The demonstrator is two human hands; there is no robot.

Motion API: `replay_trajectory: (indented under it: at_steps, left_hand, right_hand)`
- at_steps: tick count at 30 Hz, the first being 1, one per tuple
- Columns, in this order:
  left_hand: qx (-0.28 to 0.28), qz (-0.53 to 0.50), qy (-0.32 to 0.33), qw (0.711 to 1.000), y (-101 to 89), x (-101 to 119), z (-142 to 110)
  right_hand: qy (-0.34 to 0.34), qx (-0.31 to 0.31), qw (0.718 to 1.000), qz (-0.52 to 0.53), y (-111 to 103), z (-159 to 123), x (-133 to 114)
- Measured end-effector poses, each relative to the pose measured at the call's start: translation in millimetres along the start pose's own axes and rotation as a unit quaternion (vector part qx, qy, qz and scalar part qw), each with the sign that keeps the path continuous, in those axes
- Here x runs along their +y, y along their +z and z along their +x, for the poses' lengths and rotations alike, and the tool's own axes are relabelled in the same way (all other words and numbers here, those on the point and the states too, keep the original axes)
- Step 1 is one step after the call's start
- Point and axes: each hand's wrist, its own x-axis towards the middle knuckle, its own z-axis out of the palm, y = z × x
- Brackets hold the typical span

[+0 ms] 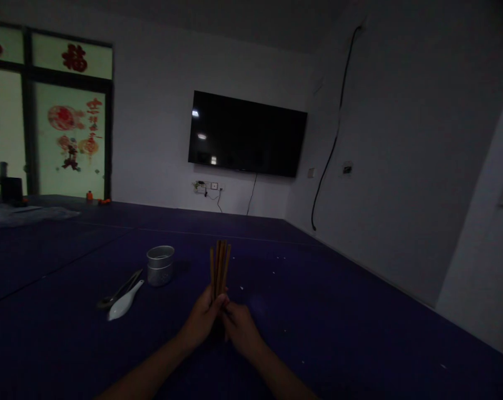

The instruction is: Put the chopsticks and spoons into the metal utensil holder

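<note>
A bundle of brown chopsticks [220,266] stands roughly upright between my two hands, just above the purple tabletop. My left hand [203,316] is closed around the lower part of the bundle from the left. From the right, my right hand [239,325] presses its fingers together on the same sticks, low down and against the left thumb. The bottom ends are mostly hidden by the hands. To the left stands a silver metal cup [160,266]. Beside it lie a white soup spoon [126,301] and a pair of metal tongs or a similar long metal utensil [120,290].
Small white scraps dot the purple tabletop [338,322] on the right. Plastic sheeting [26,215] and dark items lie at the far left, with small orange objects [89,195] at the back. A black cable [329,158] hangs along the right wall; a television [247,136] is mounted behind.
</note>
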Motion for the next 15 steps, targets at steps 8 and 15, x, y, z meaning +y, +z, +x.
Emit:
replay_trajectory:
  at_steps: [8,15]
  left_hand:
    - [0.023,-0.113,-0.083,0.990,-9.7,1,7]
    - [-0.028,-0.180,-0.271,0.945,-29.2,-22,11]
  right_hand:
    - [-0.028,0.011,0.985,-0.168,-4,-3,-11]
    - [-0.004,0.013,0.967,-0.255,-10,-2,-14]
